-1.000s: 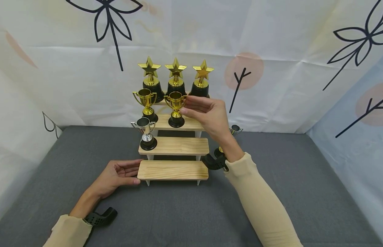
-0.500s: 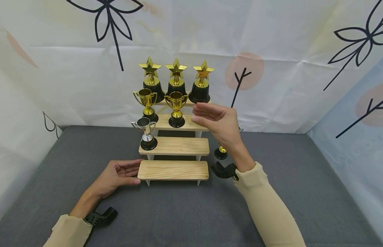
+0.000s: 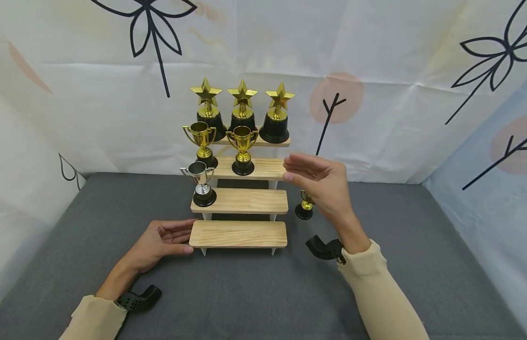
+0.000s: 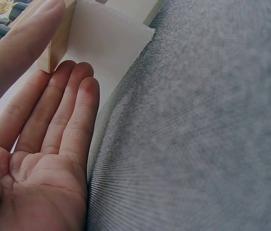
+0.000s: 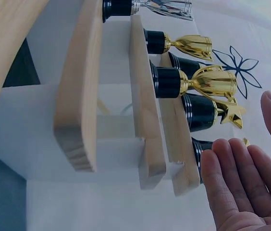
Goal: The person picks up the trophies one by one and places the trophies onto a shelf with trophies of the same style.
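My left hand (image 3: pixel 159 245) rests at the left end of the lowest wooden step of a tiered stand (image 3: pixel 238 234), its fingers nearly straight at the edge. In the left wrist view, the fingertips (image 4: pixel 85 72) lie against the stand's side. My right hand (image 3: pixel 323 184) holds nothing, fingers extended, right of the second step from the top. Two gold cup trophies, one at the left (image 3: pixel 200 137) and one in the middle (image 3: pixel 242 141), stand on that step. Below the left one stands a silver cup trophy (image 3: pixel 201 182). Partly behind my right hand, a gold cup trophy (image 3: pixel 306 206) stands on the table.
Three gold star trophies stand along the top step, at left (image 3: pixel 207 106), middle (image 3: pixel 242 104) and right (image 3: pixel 277 113). The grey cloth table (image 3: pixel 246 293) surrounds the stand. A white patterned backdrop (image 3: pixel 263 42) hangs behind it.
My right hand has let go of the middle gold cup trophy and moved right and down, away from the stand. The trophy stays on its step. My left hand has not moved.
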